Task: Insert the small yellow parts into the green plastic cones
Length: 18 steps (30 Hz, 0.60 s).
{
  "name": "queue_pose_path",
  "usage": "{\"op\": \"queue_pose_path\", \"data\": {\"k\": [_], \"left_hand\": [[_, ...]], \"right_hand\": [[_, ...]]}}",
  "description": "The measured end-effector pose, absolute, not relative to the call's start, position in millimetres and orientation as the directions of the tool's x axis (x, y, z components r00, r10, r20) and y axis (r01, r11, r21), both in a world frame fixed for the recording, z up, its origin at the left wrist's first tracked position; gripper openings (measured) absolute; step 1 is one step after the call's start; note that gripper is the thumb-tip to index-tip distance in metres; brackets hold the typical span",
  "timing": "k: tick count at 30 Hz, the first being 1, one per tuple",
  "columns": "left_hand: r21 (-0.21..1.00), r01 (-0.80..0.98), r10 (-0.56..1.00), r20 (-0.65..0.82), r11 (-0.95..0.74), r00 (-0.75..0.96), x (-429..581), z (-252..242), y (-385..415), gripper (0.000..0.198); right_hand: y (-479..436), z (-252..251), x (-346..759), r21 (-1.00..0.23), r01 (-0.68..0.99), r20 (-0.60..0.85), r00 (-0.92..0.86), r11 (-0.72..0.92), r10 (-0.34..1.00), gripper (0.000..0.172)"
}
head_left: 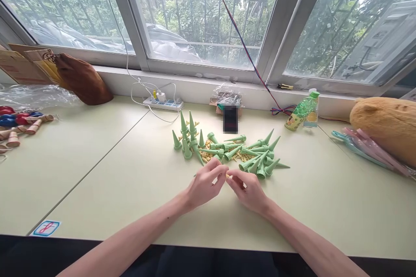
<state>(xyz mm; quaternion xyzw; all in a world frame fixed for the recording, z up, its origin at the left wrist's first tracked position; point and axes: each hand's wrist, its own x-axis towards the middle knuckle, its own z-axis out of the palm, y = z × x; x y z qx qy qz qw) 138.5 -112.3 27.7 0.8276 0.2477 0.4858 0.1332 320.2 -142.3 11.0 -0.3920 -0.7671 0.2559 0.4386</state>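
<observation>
Near the front of the pile, my left hand and my right hand meet with fingertips pinched. Between them shows a small yellow plastic piece, mostly covered by the fingers. Just beyond my hands lie several pale green plastic cone spikes with wide ribbed collars. To the left, a group of green spikes stands upright, points up. On the right, more green spikes lie heaped at various angles. Small yellow pieces are scattered among the spikes.
Behind the pile are a blurred dark object and a white power strip with cables. A green-capped bottle and a plush toy sit right. Wooden toys and a brown bag lie left. The table edge is nearest me.
</observation>
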Motion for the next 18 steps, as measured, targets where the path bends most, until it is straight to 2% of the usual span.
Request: {"op": "queue_pose_path", "data": {"k": [4, 8, 13, 18], "left_hand": [[0.501, 0.312, 0.587, 0.74, -0.807, 0.328, 138.5, 29.3, -111.7, 0.014], [0.598, 0.345, 0.681, 0.701, -0.724, 0.213, 138.5, 32.2, -109.5, 0.019], [0.649, 0.418, 0.77, 0.569, -0.636, 0.288, 139.6, 30.0, -106.2, 0.02], [0.644, 0.486, 0.807, 0.465, -0.591, 0.364, 139.2, 25.5, -104.8, 0.01]], "right_hand": [[-143.2, 12.7, 319.6, -0.731, 0.418, 0.481, -0.246, 0.54, 0.842, 0.017], [-143.4, 14.6, 319.1, -0.741, 0.461, 0.514, -0.08, 0.489, 0.854, 0.017], [-142.5, 18.2, 318.7, -0.751, 0.487, 0.521, 0.023, 0.445, 0.853, 0.018], [-142.0, 21.5, 317.6, -0.758, 0.491, 0.516, 0.046, 0.43, 0.856, 0.017]]}}
